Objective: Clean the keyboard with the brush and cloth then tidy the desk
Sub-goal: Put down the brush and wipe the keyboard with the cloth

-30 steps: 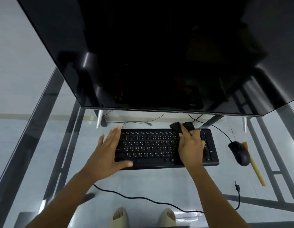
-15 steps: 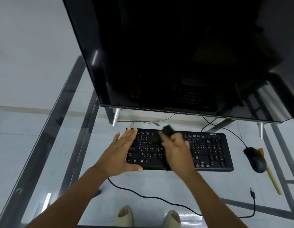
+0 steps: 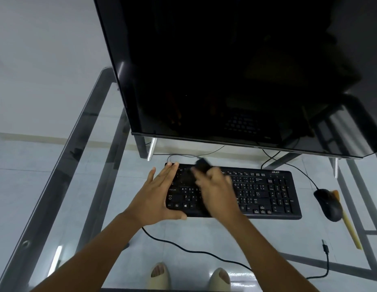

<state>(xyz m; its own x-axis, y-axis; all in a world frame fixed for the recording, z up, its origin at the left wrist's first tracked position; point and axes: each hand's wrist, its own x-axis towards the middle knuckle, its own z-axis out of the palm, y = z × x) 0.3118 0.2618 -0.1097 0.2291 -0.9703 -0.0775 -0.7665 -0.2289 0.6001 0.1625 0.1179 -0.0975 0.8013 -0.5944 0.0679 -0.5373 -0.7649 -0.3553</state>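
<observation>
Both hands on keyboard (image 3: 267, 192): left hand (image 3: 156, 199) flat at its edge, right hand (image 3: 215, 186) clamps cloth (image 3: 202, 164).

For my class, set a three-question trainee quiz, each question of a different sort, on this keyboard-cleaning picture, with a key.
1. True or false: the left hand lies flat on the left end of the keyboard.
2. What does the right hand hold? A) yellow brush B) dark cloth C) mouse
3. Fill in: the brush lies on the glass desk beside the ____.

Key: 1. True. 2. B, the dark cloth, blurred mid-wipe. 3. Mouse.
</observation>
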